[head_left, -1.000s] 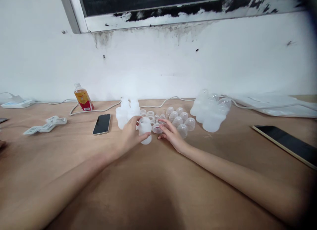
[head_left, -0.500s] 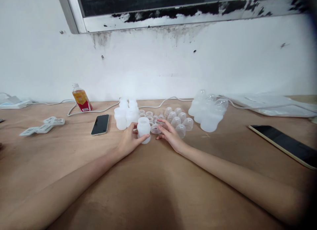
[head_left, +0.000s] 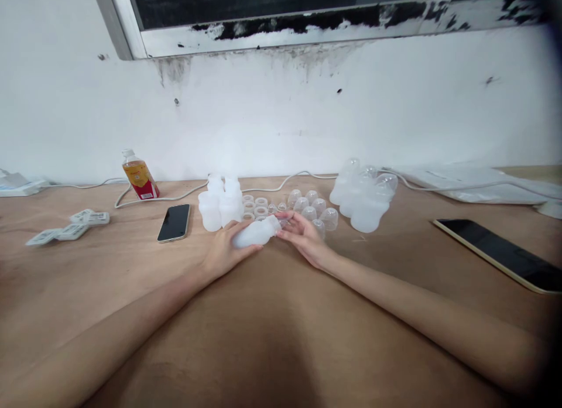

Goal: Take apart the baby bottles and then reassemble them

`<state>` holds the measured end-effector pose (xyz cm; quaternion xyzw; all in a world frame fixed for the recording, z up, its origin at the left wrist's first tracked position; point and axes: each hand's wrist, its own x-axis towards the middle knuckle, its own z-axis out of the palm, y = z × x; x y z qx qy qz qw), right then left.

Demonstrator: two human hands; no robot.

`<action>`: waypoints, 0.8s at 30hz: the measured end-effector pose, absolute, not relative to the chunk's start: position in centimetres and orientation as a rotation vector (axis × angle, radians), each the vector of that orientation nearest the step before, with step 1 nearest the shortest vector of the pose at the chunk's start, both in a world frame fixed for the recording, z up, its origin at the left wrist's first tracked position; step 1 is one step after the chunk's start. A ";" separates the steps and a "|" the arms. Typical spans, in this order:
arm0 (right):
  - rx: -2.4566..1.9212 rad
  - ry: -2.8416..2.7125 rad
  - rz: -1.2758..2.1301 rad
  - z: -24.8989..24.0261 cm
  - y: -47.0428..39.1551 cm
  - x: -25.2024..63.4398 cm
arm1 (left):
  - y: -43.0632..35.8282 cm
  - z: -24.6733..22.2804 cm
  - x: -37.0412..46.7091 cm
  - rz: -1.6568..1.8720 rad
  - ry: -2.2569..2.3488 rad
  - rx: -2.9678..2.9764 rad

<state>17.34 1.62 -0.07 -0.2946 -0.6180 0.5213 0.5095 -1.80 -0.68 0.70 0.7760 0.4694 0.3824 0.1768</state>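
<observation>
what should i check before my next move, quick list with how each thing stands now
1. Left hand gripping the white bottle: ok, closed around its body.
2. Bottle upright: not ok, it is tilted with its neck toward the right hand.
3. Right hand at the neck: ok, right beside it.
4. Anything seated on the neck: cannot tell, too small and partly covered.
5. Clear caps near the right hand: ok, grouped just beyond it.
6. Left-side phone apart from the hands: ok.
</observation>
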 end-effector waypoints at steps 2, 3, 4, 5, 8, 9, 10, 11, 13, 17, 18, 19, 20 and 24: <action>-0.676 -1.649 1.209 0.4 1.6 17.8 | -0.6 1.3 -2.1 1.000 1.251 2.124; -0.659 -1.727 1.180 0.7 1.6 18.1 | -0.5 1.6 -2.3 0.930 1.204 2.074; -0.645 -1.800 1.149 1.1 1.5 18.3 | -0.4 2.0 -2.6 0.847 1.162 2.019; -0.637 -1.864 1.113 1.5 1.4 18.5 | -0.3 2.5 -2.8 0.765 1.133 1.965; -0.661 -2.021 0.971 2.6 1.3 18.7 | -0.2 3.4 -3.3 0.621 1.122 1.886; -0.687 -2.070 0.920 2.9 1.2 18.8 | -0.2 3.6 -3.4 0.626 1.123 1.902; -0.723 -2.103 0.875 3.1 1.2 18.8 | -0.3 3.6 -3.3 0.651 1.122 1.940; -0.767 -2.114 0.847 3.2 1.2 18.7 | -0.4 3.6 -3.3 0.689 1.120 1.995; -0.861 -2.069 0.869 3.1 1.3 18.6 | -0.7 3.3 -3.0 0.789 1.137 2.133; -0.968 -1.941 1.050 2.8 1.4 18.3 | -1.0 2.8 -2.7 0.931 1.219 2.317; -0.960 -1.934 1.054 2.8 1.4 18.3 | -1.0 2.9 -2.7 0.923 1.227 2.303; -0.938 -1.937 1.036 2.9 1.3 18.2 | -0.9 3.0 -2.8 0.887 1.223 2.264; -0.906 -1.944 1.007 3.0 1.3 18.2 | -0.8 3.2 -2.9 0.837 1.214 2.203; -0.758 -1.991 0.934 3.3 1.2 18.3 | -0.3 4.1 -3.4 0.613 1.143 1.939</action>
